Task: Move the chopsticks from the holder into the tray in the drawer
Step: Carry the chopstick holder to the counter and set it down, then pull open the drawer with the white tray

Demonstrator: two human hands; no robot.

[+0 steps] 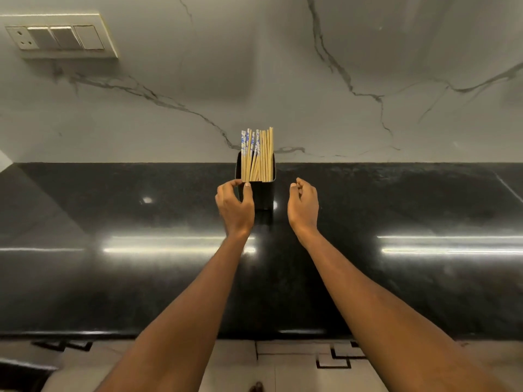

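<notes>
A black rectangular holder (264, 195) stands upright at the back of the black counter, against the wall. Several wooden chopsticks (259, 157) stick up out of it; those on the left have blue-and-white patterned tops. My left hand (235, 206) is at the holder's left front corner, thumb on its front face and fingers around its left side near the rim. My right hand (303, 206) hovers a little to the right of the holder, fingers loosely curled and holding nothing. No drawer or tray is in view.
The glossy black counter (141, 278) spreads wide to both sides, its front edge near the bottom of the view. A marble-patterned wall (283, 80) rises behind. A switch and socket panel (59, 36) sits on the wall at upper left. Tiled floor (297, 363) shows below.
</notes>
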